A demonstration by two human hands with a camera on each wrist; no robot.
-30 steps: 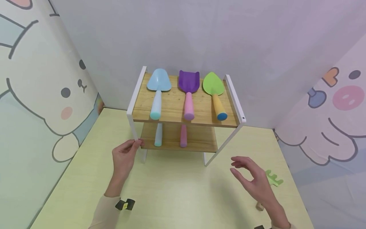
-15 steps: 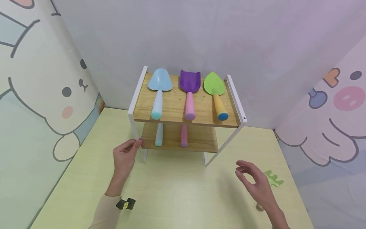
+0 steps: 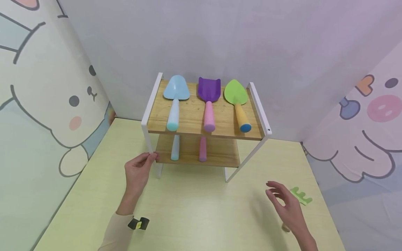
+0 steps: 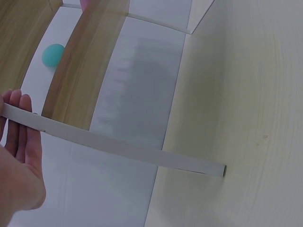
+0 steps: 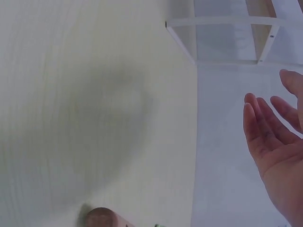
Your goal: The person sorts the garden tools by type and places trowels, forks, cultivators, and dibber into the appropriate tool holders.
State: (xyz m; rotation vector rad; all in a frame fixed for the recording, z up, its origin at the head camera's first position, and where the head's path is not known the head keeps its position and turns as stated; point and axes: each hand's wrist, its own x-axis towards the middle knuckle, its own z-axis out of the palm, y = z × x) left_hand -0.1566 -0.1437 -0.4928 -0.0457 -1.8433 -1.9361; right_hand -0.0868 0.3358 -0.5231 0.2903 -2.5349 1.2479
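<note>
My left hand [image 3: 137, 172] pinches the white front leg [image 4: 109, 142] of a two-tier wooden shelf [image 3: 191, 118], thumb and fingers on either side of it. Over the table at the right, my right hand [image 3: 289, 207] hangs with fingers loosely bent and nothing between them. Partly hidden behind it lies a hand rake with a green toothed head [image 3: 301, 196]; the brown end of its handle [image 5: 100, 217] shows in the right wrist view. On the top tier lie a light blue trowel [image 3: 177, 89], a purple shovel with a pink handle [image 3: 209, 116] and a green trowel with a yellow handle [image 3: 241, 116].
Two more handles, one pale blue [image 3: 175, 148] and one pink [image 3: 202, 149], stick out on the lower tier; their heads are hidden. The pale table [image 3: 201, 212] meets a grey cloth backdrop [image 3: 220, 38]. Cartoon-printed cloths hang at both sides.
My right hand has moved right and toward me, closer to the rake. The left hand keeps its hold on the shelf leg. Tools on the shelf stay put.
</note>
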